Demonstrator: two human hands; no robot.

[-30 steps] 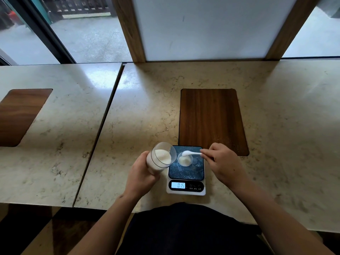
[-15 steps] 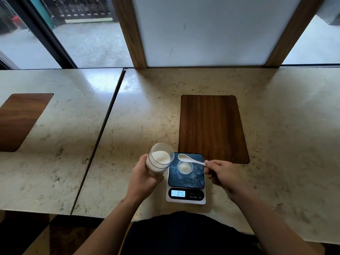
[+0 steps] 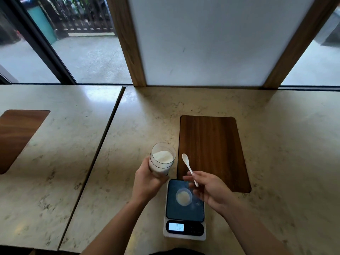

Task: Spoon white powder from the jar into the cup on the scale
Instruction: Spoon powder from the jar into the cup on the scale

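My left hand [image 3: 147,183] grips a clear jar [image 3: 162,159] of white powder, tilted toward me, just left of and beyond the scale [image 3: 184,208]. A small clear cup [image 3: 183,196] with white powder in it sits on the scale's dark platform. My right hand [image 3: 209,190] pinches the handle of a small white spoon [image 3: 189,167], raised with its bowl pointing away, beyond the cup and to the right of the jar. The spoon's bowl looks empty.
The scale's lit display [image 3: 176,227] faces me near the table's front edge. A dark wooden inlay [image 3: 211,150] lies behind the scale, another wooden inlay [image 3: 16,137] on the left table. A seam [image 3: 95,159] divides the two marble tables. Windows and a white panel stand behind.
The spoon has lifted off the cup and swung up and away, its bowl now pointing forward beside the jar. The jar has stayed in my left hand. The view has tilted upward.
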